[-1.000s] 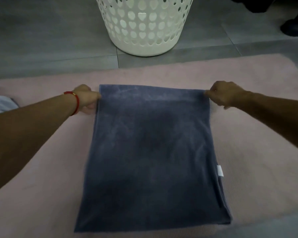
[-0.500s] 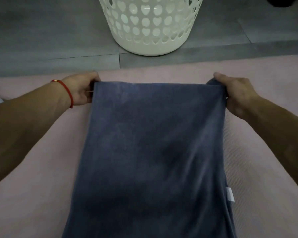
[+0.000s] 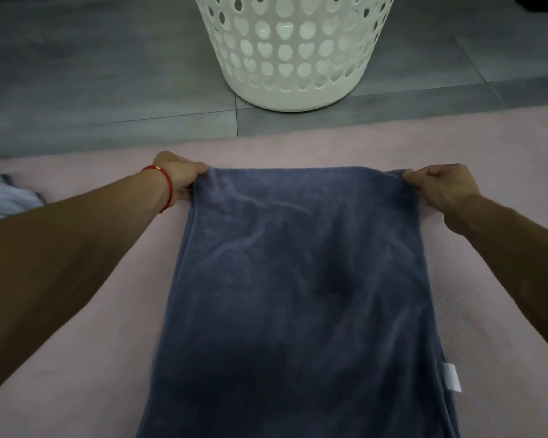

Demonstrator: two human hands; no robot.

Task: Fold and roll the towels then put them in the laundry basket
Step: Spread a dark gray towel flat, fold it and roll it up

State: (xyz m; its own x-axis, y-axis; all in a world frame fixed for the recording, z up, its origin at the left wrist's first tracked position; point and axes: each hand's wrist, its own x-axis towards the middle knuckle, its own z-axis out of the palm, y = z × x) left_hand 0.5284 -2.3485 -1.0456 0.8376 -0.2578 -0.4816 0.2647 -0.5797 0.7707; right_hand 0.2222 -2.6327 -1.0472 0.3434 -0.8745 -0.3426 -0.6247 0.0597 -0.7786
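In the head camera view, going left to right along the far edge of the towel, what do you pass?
Pale blue-white cloth at the frame edge → red string bracelet → left hand → dark blue-grey towel → right hand.

mat: a pale pink mat (image 3: 76, 358) with fine ribbing covers the near floor, its far edge running across the view.
floor: grey tiles (image 3: 92, 74) with thin dark grout lines lie beyond the mat.
cloth: a light bluish-white cloth (image 3: 5, 197) with a dark edge sits at the left border, on the mat.
bracelet: a red cord bracelet (image 3: 166, 184) with a small gold bead circles a wrist.
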